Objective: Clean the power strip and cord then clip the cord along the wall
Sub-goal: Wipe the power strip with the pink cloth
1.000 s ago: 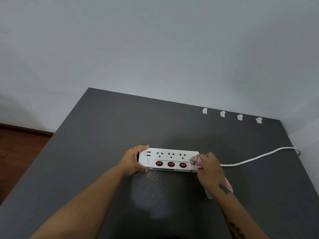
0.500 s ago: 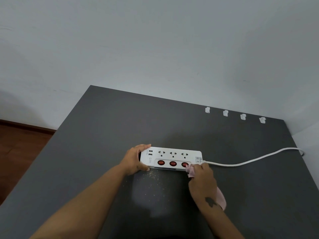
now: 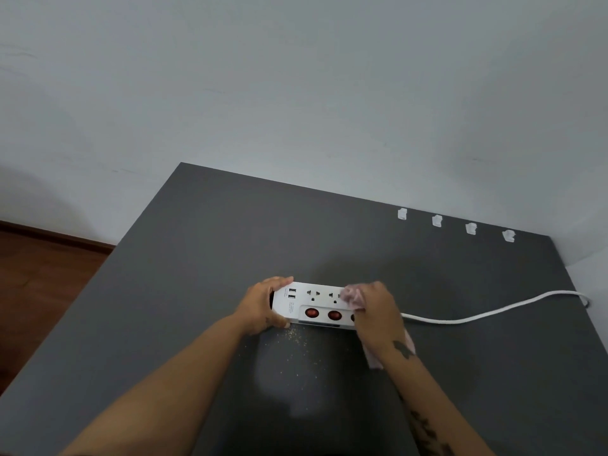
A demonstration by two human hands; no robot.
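A white power strip (image 3: 316,304) with red switches and two USB ports lies on the dark grey table (image 3: 197,258). My left hand (image 3: 263,304) grips its left end, thumb at the near edge. My right hand (image 3: 378,307) holds a pink cloth (image 3: 352,296) bunched against the strip's right part, covering the third socket and switch. More of the cloth hangs under my wrist. The white cord (image 3: 493,312) runs from the strip's right end to the table's right edge. Several white cord clips (image 3: 436,220) sit in a row along the far edge by the wall.
Fine light crumbs (image 3: 296,337) are scattered on the table just in front of the strip. The grey wall (image 3: 296,93) rises behind the table. Brown wooden floor (image 3: 42,268) shows past the table's left edge.
My right hand with the cloth moved from the strip's near right corner up onto its top right part. The left hand kept its hold on the left end.
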